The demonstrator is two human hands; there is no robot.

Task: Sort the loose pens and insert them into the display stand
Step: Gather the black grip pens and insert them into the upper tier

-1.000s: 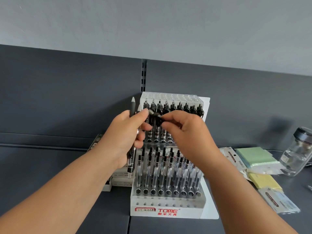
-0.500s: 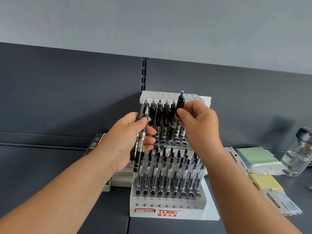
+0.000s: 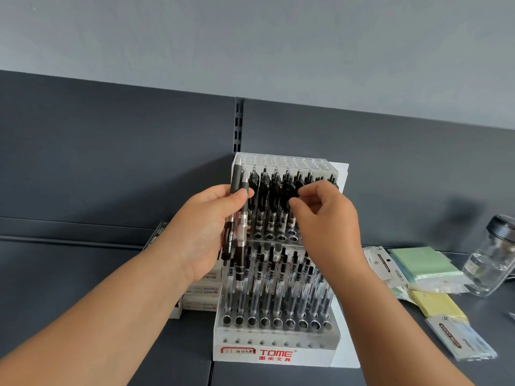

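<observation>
- Display stand (image 3: 278, 355): stepped clear acrylic, round holes, red lettering, black-capped pens upright.
- Left hand (image 3: 203, 232) grips two loose pens (image 3: 240, 218).
- Right hand (image 3: 326, 215) pinches a racked pen's top (image 3: 292, 190).

The right hand (image 3: 328, 218) hid the upper tier's right-hand pens (image 3: 295, 188), and the frame's right edge clipped the glass jar (image 3: 493, 257).
</observation>
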